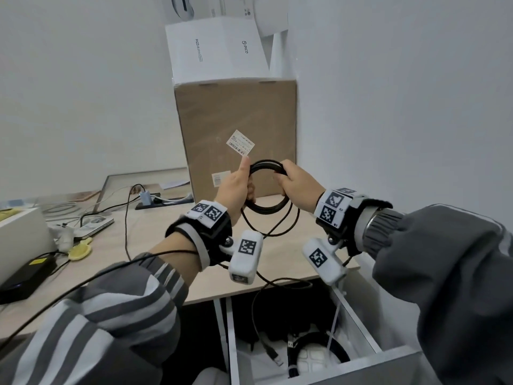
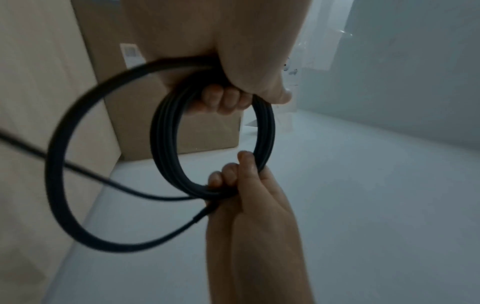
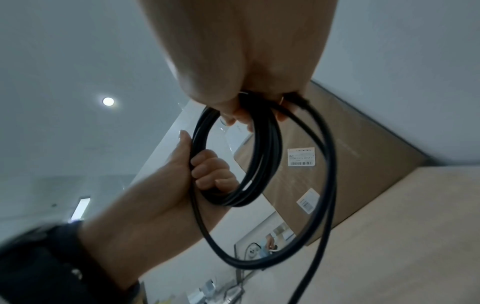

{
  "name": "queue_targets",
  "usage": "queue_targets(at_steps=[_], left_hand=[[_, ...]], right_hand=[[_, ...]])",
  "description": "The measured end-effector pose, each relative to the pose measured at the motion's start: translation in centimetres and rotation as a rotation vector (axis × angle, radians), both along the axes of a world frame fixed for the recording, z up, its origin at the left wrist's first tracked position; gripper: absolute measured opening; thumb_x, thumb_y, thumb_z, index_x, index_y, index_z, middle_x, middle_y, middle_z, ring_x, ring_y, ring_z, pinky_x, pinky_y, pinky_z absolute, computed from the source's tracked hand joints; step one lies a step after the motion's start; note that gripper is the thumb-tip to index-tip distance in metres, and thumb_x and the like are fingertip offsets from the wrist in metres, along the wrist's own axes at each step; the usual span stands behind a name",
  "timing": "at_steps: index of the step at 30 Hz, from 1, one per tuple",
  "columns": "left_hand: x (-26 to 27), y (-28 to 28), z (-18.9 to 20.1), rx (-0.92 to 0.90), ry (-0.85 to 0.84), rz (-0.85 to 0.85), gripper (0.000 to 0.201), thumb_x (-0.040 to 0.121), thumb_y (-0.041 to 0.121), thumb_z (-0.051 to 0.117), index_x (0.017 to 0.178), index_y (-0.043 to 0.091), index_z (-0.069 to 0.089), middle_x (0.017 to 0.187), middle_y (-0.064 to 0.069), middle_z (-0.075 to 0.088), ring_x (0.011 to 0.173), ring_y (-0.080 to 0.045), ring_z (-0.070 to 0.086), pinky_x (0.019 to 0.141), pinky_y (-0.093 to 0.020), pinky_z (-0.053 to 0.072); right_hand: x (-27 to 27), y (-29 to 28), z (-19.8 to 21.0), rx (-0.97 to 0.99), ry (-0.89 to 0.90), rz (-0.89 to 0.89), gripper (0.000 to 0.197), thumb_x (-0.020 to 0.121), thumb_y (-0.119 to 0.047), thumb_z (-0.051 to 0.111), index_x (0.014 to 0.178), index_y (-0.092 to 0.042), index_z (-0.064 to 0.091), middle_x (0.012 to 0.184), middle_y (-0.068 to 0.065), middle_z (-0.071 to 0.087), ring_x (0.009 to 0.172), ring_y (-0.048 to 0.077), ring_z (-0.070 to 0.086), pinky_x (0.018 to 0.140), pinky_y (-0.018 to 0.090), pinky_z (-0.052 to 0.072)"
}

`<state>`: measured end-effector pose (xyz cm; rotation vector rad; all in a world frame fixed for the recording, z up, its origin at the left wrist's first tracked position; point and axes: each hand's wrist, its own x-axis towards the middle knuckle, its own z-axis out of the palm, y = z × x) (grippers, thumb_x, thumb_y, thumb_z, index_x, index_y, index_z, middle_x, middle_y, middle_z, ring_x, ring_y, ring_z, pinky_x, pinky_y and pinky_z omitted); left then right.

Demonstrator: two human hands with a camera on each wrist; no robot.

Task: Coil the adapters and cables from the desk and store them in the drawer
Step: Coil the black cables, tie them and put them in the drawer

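A black cable (image 1: 266, 210) is wound into a small coil, held up over the desk in front of a cardboard box. My left hand (image 1: 238, 187) grips the coil's left side with curled fingers and the thumb pointing up. Fingers of my right hand (image 1: 297, 184) curl round the coil's right side. One looser loop (image 1: 280, 230) hangs below the coil and its tail trails down past the desk edge. In the left wrist view the coil (image 2: 162, 133) sits between both hands, with the loose loop (image 2: 55, 164) to the left. The right wrist view shows the coil (image 3: 270, 156) the same way.
An open white drawer (image 1: 358, 325) under the desk holds a coiled black cable (image 1: 337, 352) and a USB plug (image 1: 276, 358). The cardboard box (image 1: 238, 120) stands at the back. A black power adapter (image 1: 25, 276), a power strip (image 1: 155, 201) and other cables lie at the left.
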<state>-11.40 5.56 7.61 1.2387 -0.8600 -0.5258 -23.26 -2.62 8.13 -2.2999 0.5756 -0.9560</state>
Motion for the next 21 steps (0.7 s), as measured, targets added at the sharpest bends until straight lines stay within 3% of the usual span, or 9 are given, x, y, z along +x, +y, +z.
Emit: queue_targets(at_steps=[2,5,8,10,11,15,17,21], left_hand=[[0.7,0.3,0.0,0.089,-0.214,0.007,0.053,0.097,0.053,0.038,0.061,0.014,0.045,0.051,0.001,0.047,0.048,-0.015,0.044,0.06,-0.028,0.043],[1.0,0.8,0.2,0.201,-0.714,0.037,0.044,0.098,0.047,0.04,0.073,0.013,0.052,0.063,-0.002,0.061,0.059,-0.017,0.057,0.066,-0.035,0.047],[0.3,1.0,0.7,0.308,-0.913,0.011,0.039,0.098,0.046,0.041,0.072,0.017,0.047,0.06,0.002,0.055,0.05,-0.014,0.055,0.053,-0.03,0.046],[0.1,1.0,0.9,0.332,-0.95,0.059,0.048,0.099,0.045,0.038,0.063,0.014,0.045,0.056,0.003,0.046,0.046,-0.012,0.044,0.049,-0.029,0.037],[0.3,1.0,0.9,0.302,-0.897,0.078,0.051,0.099,0.045,0.039,0.061,0.012,0.044,0.055,0.003,0.042,0.046,-0.012,0.039,0.05,-0.028,0.033],[0.3,1.0,-0.1,0.073,-0.295,0.041,0.047,0.097,0.048,0.045,0.062,0.016,0.039,0.05,0.005,0.032,0.042,-0.011,0.025,0.044,-0.025,0.023],[0.0,0.8,-0.6,0.013,-0.154,0.048,0.047,0.097,0.047,0.045,0.061,0.018,0.034,0.049,0.007,0.029,0.042,-0.011,0.023,0.044,-0.024,0.022],[-0.6,0.4,-0.9,-0.045,0.057,0.079,0.046,0.098,0.046,0.042,0.061,0.02,0.032,0.047,0.008,0.027,0.042,-0.011,0.023,0.043,-0.023,0.025]], right_hand=[[-0.2,-0.3,-0.1,-0.044,0.05,0.003,0.008,0.1,-0.018,0.039,0.096,-0.012,0.043,0.076,0.008,0.05,0.072,0.024,0.049,0.067,0.038,0.04],[-0.2,0.1,-0.6,-0.184,0.207,0.012,0.011,0.101,-0.018,0.039,0.102,-0.008,0.044,0.086,0.013,0.058,0.079,0.029,0.054,0.066,0.036,0.04],[0.2,0.7,-0.9,-0.209,0.23,0.05,0.022,0.101,-0.02,0.039,0.114,-0.006,0.049,0.107,0.014,0.065,0.098,0.029,0.059,0.083,0.036,0.045],[0.2,0.8,-1.0,-0.191,0.176,0.08,0.021,0.099,-0.02,0.043,0.115,-0.009,0.052,0.103,0.005,0.064,0.092,0.02,0.058,0.08,0.03,0.042],[0.2,0.8,-1.0,-0.191,0.141,0.091,0.02,0.098,-0.019,0.045,0.114,-0.01,0.053,0.096,0.003,0.062,0.085,0.018,0.056,0.075,0.028,0.04],[-0.3,0.3,-1.6,-0.052,0.012,0.118,0.005,0.095,-0.017,0.05,0.097,-0.013,0.051,0.073,0.001,0.057,0.066,0.017,0.057,0.068,0.029,0.045],[-0.4,0.1,-1.8,0.018,0.004,0.126,0.006,0.096,-0.019,0.049,0.094,-0.013,0.049,0.069,0.001,0.055,0.062,0.014,0.054,0.065,0.025,0.044],[-0.2,0.1,-2.1,0.105,-0.021,0.107,0.014,0.099,-0.026,0.046,0.095,-0.012,0.046,0.072,0.001,0.052,0.069,0.018,0.049,0.069,0.033,0.041]])
